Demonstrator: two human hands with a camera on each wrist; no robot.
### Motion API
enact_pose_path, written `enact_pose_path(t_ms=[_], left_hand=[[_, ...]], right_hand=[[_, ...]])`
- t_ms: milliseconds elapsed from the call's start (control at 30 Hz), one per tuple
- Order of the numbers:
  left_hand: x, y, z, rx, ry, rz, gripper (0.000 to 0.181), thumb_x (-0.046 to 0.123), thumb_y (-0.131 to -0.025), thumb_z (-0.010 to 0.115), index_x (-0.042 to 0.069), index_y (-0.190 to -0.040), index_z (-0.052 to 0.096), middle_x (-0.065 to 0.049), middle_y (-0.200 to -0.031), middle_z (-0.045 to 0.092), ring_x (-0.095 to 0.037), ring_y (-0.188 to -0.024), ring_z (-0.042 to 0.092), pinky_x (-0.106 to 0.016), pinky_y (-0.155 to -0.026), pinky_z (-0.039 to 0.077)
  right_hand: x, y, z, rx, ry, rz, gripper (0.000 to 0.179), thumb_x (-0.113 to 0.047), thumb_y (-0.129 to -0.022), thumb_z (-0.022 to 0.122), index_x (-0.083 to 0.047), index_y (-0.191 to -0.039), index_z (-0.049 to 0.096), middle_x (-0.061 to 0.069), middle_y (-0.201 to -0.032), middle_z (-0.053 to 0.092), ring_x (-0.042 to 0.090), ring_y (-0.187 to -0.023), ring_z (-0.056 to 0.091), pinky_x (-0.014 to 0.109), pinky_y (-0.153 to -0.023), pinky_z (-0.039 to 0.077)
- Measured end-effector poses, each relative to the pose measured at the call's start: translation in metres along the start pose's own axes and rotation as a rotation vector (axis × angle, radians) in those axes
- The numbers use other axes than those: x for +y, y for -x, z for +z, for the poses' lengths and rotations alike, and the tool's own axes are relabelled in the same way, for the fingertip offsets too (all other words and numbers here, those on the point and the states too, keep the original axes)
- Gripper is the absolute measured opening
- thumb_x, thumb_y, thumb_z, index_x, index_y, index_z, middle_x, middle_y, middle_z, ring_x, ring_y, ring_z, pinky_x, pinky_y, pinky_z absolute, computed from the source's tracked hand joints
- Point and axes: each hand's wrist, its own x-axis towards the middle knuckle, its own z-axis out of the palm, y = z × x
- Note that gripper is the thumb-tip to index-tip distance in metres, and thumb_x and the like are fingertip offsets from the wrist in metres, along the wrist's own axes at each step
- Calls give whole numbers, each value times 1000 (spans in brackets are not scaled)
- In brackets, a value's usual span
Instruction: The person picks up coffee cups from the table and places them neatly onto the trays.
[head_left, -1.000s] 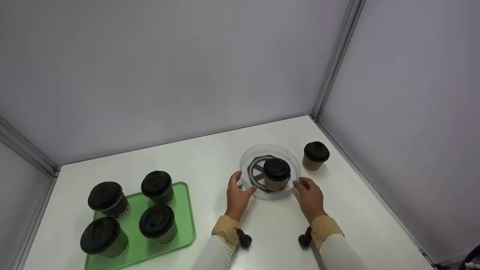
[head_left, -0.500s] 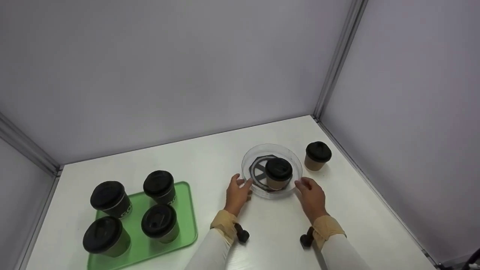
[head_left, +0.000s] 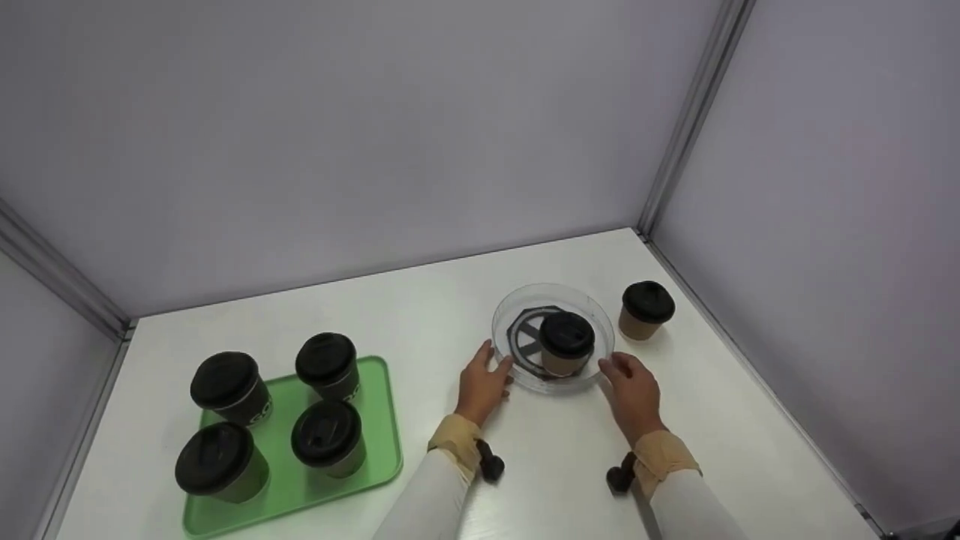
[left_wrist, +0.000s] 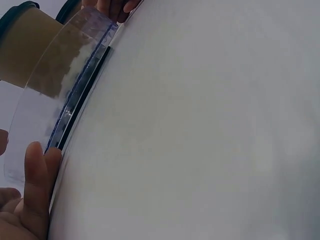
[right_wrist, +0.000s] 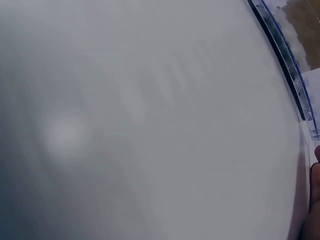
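A clear round dish (head_left: pixel 517 300), with a dark eight-sided spoked shape showing through its bottom, stands on the white table. Inside it, right of centre, is an upright brown paper cup (head_left: pixel 566 346) with a black lid. My left hand (head_left: pixel 482 386) is at the dish's front left; in the left wrist view its extended fingers (left_wrist: pixel 37 175) come against the lower side wall. On the opposite side, my right hand (head_left: pixel 636 394) has its thumb and fingertips at the rim, loosely bent. The right wrist view shows mostly table, with only a bit of that hand.
Another lidded brown cup (head_left: pixel 645 311) stands behind and right of the dish. At left a green tray (head_left: pixel 384 427) bears several larger black-lidded cups (head_left: pixel 328 435). Grey walls (head_left: pixel 375 135) border the table at the back and sides.
My left thumb has drawn back from the dish's front edge towards its left side, the fingers lower beside it. My right hand stays at the rim. The head view has shifted slightly.
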Motion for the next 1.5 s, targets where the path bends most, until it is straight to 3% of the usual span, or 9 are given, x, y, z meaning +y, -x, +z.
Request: enact_pose_path(t_ms=[233, 533, 733, 867, 1133, 1333, 1500], left_hand=[[-4, 1, -7, -14, -29, 21, 61, 33, -97, 60, 8, -149, 39, -3, -102, 66, -14, -73, 66, -28, -58, 55], [-5, -2, 0, -6, -26, 19, 60, 33, -96, 61, 7, -147, 42, -1, -107, 65, -11, -73, 66, -27, -60, 55], [-3, -4, 5, 1, -8, 17, 59, 31, -96, 62, 8, -147, 43, 3, -97, 66, -11, -70, 66, -27, -57, 55], [-4, -3, 4, 1, -19, 8, 60, 33, -96, 62, 8, -147, 43, 5, -88, 67, -10, -70, 66, -28, -57, 55], [-7, -2, -1, 7, -36, 1, 60, 33, -96, 62, 10, -147, 44, 7, -86, 67, -10, -70, 66, -28, -58, 55], [-6, -1, -2, 6, -6, 0, 59, 32, -95, 63, 9, -146, 44, 6, -94, 66, -12, -71, 66, -29, -57, 55], [-7, -2, -3, 2, 8, -4, 61, 34, -95, 64, 10, -146, 44, 5, -89, 68, -12, -71, 67, -29, -58, 55]], right_hand=[[-3, 3, 3, -41, -15, 9, 63, -53, -94, 58, -11, -140, 49, 8, -134, 54, 23, -127, 45, 45, -105, 36], [-9, -5, -20, -196, -154, 29, 70, -47, -96, 57, -6, -148, 36, 13, -141, 45, 25, -133, 38, 45, -111, 27], [-26, -30, -47, -323, -26, -96, 75, -46, -100, 51, 7, -148, 29, 29, -140, 44, 39, -127, 44, 48, -101, 41], [-40, -45, -57, -373, 94, -168, 77, -49, -100, 48, 7, -149, 28, 32, -141, 41, 44, -120, 50, 50, -96, 45], [-52, -64, -57, -356, 370, -325, 67, -44, -102, 47, 10, -141, 41, 33, -138, 44, 49, -125, 44, 59, -103, 34], [-56, -74, -56, -344, 333, -285, 68, -45, -102, 46, 12, -138, 44, 33, -135, 48, 44, -111, 57, 58, -98, 39], [-55, -79, -49, -371, 306, -233, 58, -36, -104, 46, 12, -135, 48, 32, -129, 53, 40, -105, 62, 51, -90, 49]])
